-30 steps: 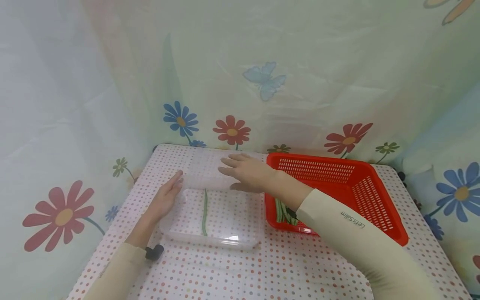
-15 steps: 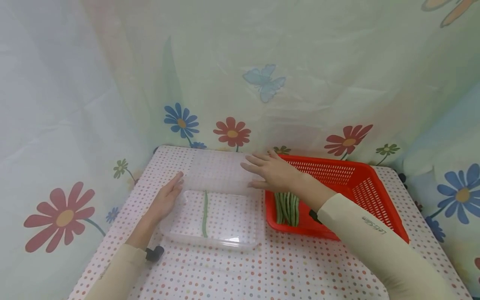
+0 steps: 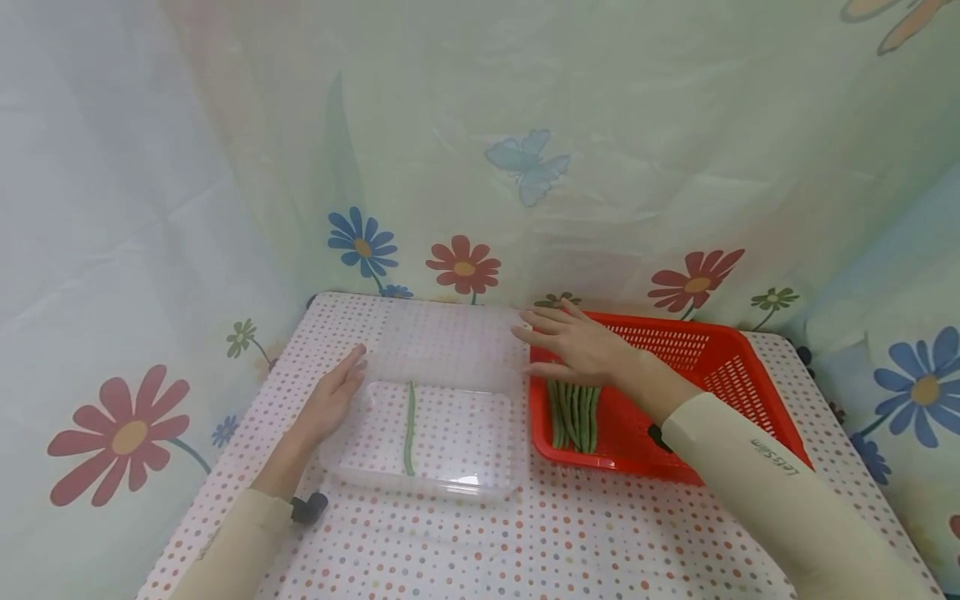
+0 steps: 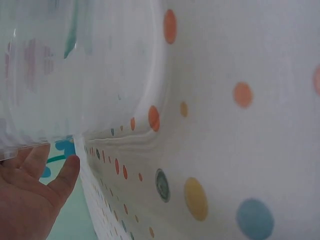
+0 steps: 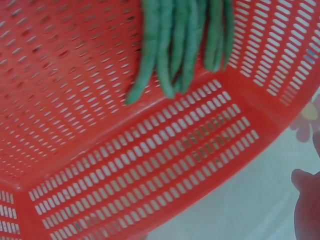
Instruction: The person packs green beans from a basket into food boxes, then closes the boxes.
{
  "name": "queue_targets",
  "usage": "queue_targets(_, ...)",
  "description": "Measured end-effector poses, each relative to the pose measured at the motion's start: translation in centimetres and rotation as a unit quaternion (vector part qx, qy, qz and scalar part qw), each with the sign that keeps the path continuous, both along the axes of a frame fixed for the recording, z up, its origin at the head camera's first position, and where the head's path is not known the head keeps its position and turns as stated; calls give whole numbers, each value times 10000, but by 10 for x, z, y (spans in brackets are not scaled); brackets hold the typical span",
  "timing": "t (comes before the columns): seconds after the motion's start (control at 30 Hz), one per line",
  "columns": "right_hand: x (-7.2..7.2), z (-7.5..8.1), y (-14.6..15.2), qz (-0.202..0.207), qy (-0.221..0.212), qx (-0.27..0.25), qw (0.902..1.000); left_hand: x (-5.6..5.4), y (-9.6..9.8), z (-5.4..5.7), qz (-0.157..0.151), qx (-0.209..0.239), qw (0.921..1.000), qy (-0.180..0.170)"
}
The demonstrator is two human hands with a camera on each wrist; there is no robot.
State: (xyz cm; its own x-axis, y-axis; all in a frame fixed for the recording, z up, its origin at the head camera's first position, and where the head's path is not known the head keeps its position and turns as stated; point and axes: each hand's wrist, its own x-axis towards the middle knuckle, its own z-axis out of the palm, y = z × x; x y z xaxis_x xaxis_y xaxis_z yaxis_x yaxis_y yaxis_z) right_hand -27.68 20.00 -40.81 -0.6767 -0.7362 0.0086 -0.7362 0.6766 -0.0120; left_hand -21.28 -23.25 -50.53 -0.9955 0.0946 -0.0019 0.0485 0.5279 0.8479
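While left hand (image 3: 328,402) flanks clear box (image 3: 468,489), right hand (image 3: 583,346) hovers by red basket (image 3: 735,387) of beans (image 3: 576,417), visible fingers (image 3: 542,321) extended.

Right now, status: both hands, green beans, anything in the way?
Left hand beside clear plastic container, fingers extended. Right hand over red perforated plastic basket, empty. One long green bean in container, bunch in basket. Right sleeve hides part of basket.

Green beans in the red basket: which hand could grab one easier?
Probably the right hand: it hovers close to the green beans in the red plastic basket, holding nothing. The left hand is farther off, beside the clear plastic container.
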Motion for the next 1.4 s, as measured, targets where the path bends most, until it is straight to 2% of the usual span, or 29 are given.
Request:
queue_targets(0.33,4,-4,20,-155,4,244,9996,-1,-1,-2,-20,28,10000,64)
queue_targets(0.57,6,-8,29,-102,33,196,9997,-1,0,-1,-38,9,10000,86)
queue_targets(1.03,12,-18,47,-316,-216,207,9991,-1,0,-2,-27,-39,10000,7)
queue_targets(1.13,12,-22,52,-286,-273,311,9987,-2,0,-1,-35,-25,10000,31)
queue_targets(1.4,10,-32,55,118,-440,567,9974,-1,0,-1,-39,-17,10000,20)
